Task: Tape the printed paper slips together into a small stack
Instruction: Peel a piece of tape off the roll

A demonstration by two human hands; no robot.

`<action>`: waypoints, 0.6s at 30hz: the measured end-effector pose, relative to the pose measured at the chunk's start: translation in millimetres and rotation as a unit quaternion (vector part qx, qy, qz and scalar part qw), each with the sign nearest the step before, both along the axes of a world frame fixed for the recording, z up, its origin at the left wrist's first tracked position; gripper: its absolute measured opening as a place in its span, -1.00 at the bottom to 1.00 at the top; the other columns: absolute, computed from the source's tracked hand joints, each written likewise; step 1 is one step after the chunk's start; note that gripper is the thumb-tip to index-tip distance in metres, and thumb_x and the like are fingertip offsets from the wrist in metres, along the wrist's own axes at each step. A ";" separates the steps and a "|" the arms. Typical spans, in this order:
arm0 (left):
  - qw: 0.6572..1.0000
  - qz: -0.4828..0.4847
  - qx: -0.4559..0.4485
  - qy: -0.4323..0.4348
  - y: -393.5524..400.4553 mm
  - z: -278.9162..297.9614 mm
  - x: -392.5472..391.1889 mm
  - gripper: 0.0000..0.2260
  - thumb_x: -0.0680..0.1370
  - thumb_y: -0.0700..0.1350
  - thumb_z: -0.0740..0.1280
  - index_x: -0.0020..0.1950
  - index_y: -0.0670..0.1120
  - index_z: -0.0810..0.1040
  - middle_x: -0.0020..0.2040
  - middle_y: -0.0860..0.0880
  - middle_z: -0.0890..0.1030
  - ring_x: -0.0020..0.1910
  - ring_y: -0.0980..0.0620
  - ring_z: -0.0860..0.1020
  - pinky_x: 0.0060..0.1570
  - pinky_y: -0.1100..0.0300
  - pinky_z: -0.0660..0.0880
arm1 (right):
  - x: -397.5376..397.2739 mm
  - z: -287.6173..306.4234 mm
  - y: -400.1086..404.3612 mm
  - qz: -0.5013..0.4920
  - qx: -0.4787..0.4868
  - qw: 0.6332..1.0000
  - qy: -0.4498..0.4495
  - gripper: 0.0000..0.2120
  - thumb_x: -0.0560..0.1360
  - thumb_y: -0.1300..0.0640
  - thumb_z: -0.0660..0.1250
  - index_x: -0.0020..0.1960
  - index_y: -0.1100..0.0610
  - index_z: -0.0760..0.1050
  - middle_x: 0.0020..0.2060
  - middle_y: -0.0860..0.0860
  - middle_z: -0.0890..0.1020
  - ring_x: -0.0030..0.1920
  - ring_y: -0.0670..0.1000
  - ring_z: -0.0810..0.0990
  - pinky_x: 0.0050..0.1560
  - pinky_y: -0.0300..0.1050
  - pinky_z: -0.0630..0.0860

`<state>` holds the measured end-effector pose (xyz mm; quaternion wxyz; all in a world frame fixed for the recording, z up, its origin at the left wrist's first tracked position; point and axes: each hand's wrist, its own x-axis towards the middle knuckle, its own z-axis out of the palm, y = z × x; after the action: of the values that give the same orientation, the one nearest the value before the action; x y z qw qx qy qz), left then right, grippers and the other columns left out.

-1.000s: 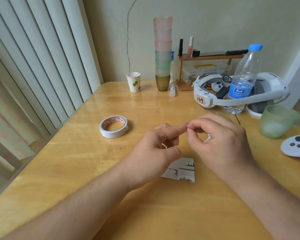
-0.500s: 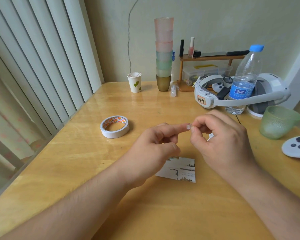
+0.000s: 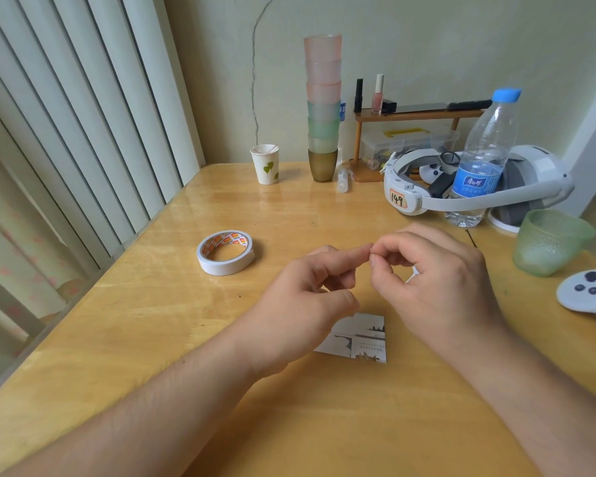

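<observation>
Above the counter [image 3: 152,339] the left hand [image 3: 307,304] points its forefinger at the right hand [image 3: 434,290], whose thumb and forefinger close in a pinch grip at that fingertip; what they pinch is too small to tell. Just below the grip lie the printed paper slips [image 3: 358,339], flat. Well left of it sits the tape roll [image 3: 226,252].
</observation>
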<state>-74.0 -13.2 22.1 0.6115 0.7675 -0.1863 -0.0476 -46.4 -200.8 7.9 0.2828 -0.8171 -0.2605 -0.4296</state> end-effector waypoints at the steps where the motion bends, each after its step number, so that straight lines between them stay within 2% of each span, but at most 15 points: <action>1: 1.000 -0.001 0.003 -0.001 -0.1 0.1 -0.3 -0.44 0.41 -0.20 0.34 0.39 0.11 0.63 -0.12 0.13 0.40 -0.14 0.16 0.41 -0.06 0.33 0.40 | 0.4 -0.5 0.2 -0.001 -0.001 1.000 0.003 -0.95 0.46 0.24 0.43 -0.18 0.15 0.63 -0.26 0.00 0.62 -0.23 0.01 0.56 -0.20 -0.07 0.51; 6: 1.000 -0.002 0.000 0.007 -0.2 0.7 -0.4 -0.43 0.40 -0.21 0.34 0.40 0.11 0.62 -0.12 0.12 0.40 -0.13 0.14 0.41 0.00 0.20 0.42 | 1.0 -1.9 0.6 0.000 -0.008 1.000 0.025 -0.96 0.49 0.23 0.40 -0.14 0.17 0.61 -0.23 0.00 0.59 -0.21 -0.02 0.53 -0.20 -0.09 0.49; 11: 0.999 -0.008 -0.034 0.029 0.3 1.8 0.1 -0.45 0.39 -0.22 0.34 0.37 0.07 0.65 -0.14 0.09 0.40 -0.16 0.13 0.39 -0.07 0.31 0.41 | 1.6 -2.7 -0.6 0.008 -0.006 0.999 0.038 -0.97 0.52 0.26 0.39 -0.11 0.18 0.59 -0.19 0.00 0.59 -0.18 -0.09 0.47 -0.17 -0.15 0.47; 18: 0.998 -0.009 -0.043 0.035 1.4 2.5 0.8 -0.45 0.40 -0.23 0.33 0.37 0.08 0.65 -0.13 0.08 0.39 -0.15 0.10 0.38 -0.07 0.30 0.41 | 1.5 -0.7 -2.0 0.011 -0.004 1.000 0.023 -0.97 0.52 0.24 0.41 -0.10 0.17 0.63 -0.19 0.01 0.62 -0.18 -0.11 0.48 -0.15 -0.20 0.48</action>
<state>-73.2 -11.8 24.6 0.6499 0.7364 -0.1735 -0.0721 -44.9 -202.7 7.3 0.2897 -0.8250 -0.2644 -0.4068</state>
